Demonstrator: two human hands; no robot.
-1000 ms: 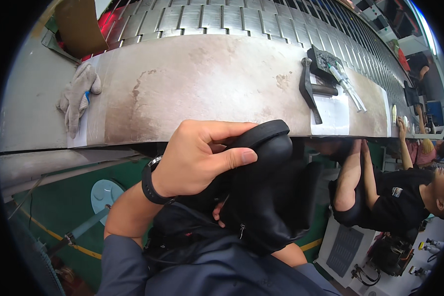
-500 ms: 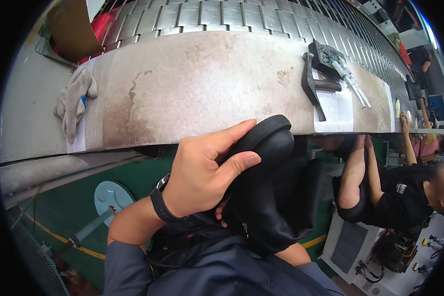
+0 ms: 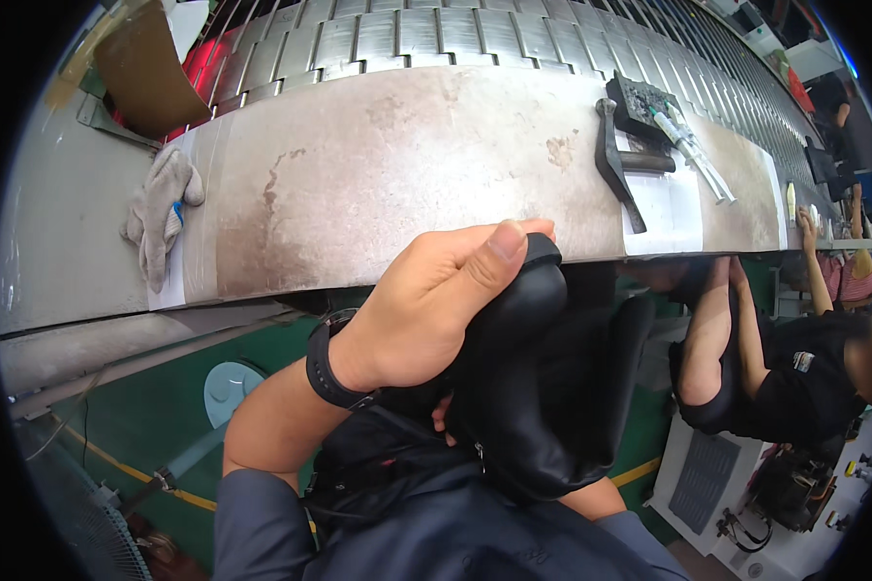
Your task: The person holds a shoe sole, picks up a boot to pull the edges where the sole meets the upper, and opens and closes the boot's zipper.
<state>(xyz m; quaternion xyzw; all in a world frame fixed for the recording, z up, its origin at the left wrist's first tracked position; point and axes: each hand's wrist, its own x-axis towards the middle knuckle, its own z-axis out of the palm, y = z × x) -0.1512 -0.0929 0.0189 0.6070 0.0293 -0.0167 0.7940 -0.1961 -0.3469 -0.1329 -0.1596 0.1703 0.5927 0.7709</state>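
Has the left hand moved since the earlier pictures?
Yes: judged against the hammer on the table, the left hand has shifted rightward, closer to it.

left grip [image 3: 421,320] moved right along black boot [image 3: 543,407], thumb [image 3: 506,240] raised close to fingertips [image 3: 544,228]

Wide lane here across the worktop [image 3: 407,165], from the grey glove [image 3: 162,215] over to the hammer [image 3: 613,167], where a dark block [image 3: 638,108] and pale sticks [image 3: 693,153] bar the way; nearer in, the black boot [image 3: 552,387] blocks rightward passage for the left hand [image 3: 441,300]
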